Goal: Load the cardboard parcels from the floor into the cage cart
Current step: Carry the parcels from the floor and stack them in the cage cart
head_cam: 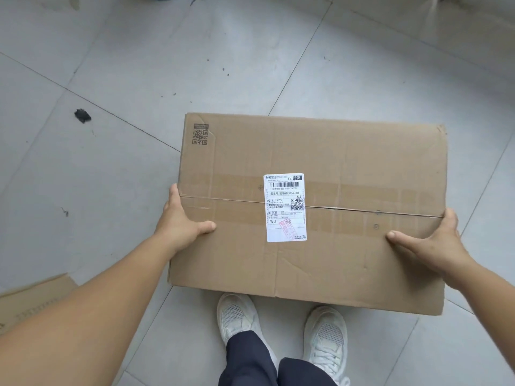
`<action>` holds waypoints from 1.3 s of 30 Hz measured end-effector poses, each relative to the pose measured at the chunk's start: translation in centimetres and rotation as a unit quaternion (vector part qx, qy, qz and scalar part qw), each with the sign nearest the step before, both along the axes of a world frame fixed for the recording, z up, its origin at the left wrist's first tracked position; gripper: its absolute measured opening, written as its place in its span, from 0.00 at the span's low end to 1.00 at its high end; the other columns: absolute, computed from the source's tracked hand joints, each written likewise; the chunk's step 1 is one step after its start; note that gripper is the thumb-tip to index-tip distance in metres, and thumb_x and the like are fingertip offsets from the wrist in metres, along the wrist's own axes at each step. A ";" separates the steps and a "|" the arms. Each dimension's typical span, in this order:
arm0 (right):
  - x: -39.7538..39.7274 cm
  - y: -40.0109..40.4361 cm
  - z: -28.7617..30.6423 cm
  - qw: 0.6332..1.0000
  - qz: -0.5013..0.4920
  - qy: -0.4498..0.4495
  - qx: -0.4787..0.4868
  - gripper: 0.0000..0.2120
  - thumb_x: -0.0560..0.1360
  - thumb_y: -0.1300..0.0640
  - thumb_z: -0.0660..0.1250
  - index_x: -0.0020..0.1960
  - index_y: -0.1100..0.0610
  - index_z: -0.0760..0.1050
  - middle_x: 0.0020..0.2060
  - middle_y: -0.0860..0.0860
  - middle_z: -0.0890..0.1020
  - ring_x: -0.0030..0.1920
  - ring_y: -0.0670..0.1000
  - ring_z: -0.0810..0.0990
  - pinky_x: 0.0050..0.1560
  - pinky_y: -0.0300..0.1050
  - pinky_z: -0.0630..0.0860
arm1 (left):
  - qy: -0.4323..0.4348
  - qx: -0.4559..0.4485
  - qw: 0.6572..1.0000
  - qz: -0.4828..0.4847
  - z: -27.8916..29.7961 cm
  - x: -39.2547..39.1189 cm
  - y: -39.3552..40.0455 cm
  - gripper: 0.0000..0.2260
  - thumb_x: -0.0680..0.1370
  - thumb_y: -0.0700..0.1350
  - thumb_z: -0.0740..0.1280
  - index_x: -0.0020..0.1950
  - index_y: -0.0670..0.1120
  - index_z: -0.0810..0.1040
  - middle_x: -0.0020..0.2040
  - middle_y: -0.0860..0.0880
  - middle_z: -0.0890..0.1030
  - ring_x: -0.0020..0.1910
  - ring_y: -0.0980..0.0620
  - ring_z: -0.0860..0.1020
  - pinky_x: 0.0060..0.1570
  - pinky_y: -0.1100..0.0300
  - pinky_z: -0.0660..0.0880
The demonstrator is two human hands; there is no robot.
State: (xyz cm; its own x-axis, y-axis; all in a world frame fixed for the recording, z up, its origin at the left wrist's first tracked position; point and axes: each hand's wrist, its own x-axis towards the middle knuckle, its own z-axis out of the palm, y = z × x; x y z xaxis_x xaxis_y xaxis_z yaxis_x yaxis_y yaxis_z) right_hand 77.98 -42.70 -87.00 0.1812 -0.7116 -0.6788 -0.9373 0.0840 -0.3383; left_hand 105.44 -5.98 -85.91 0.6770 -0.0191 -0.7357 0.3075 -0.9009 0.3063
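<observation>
A large flat cardboard parcel [348, 168] with a white shipping label at its middle and brown tape along its seam sits in front of me, above my feet. My left hand [181, 221] grips its left edge, thumb on top and fingers wrapped down the side. My right hand [426, 240] grips the right edge the same way, thumb lying on the top face. Whether the parcel rests on the floor or is lifted off it, I cannot tell. The cage cart is out of view.
Grey tiled floor [139, 65] spreads all around, with a small dark scrap [82, 116] to the left. The corner of another cardboard piece [30, 299] lies at the lower left. My white shoes [237, 316] stand just under the parcel's near edge.
</observation>
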 end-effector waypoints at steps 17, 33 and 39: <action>-1.6 -1.8 17.4 0.999 -0.007 -0.041 -0.005 0.52 0.59 0.44 0.82 0.73 0.46 0.54 0.70 0.52 0.67 0.67 0.57 0.70 0.67 0.60 0.69 | -0.036 -0.055 0.997 0.042 16.4 -2.1 -1.2 0.51 0.63 0.52 0.79 0.75 0.63 0.47 0.73 0.55 0.67 0.67 0.46 0.71 0.65 0.44 0.70; -5.2 1.2 42.2 0.985 -0.016 -0.151 -0.076 0.54 0.60 0.44 0.81 0.75 0.46 0.52 0.70 0.53 0.65 0.67 0.57 0.70 0.69 0.58 0.68 | -0.116 -0.155 0.980 0.054 40.7 -5.4 1.0 0.53 0.63 0.49 0.78 0.76 0.63 0.45 0.72 0.50 0.67 0.66 0.44 0.72 0.62 0.42 0.72; -10.0 4.8 49.6 0.971 -0.049 -0.177 -0.151 0.53 0.61 0.46 0.81 0.75 0.48 0.53 0.70 0.56 0.68 0.67 0.59 0.70 0.68 0.58 0.68 | -0.151 -0.216 0.965 0.011 48.3 -7.1 1.8 0.47 0.65 0.45 0.78 0.74 0.59 0.51 0.68 0.48 0.70 0.62 0.45 0.73 0.61 0.43 0.73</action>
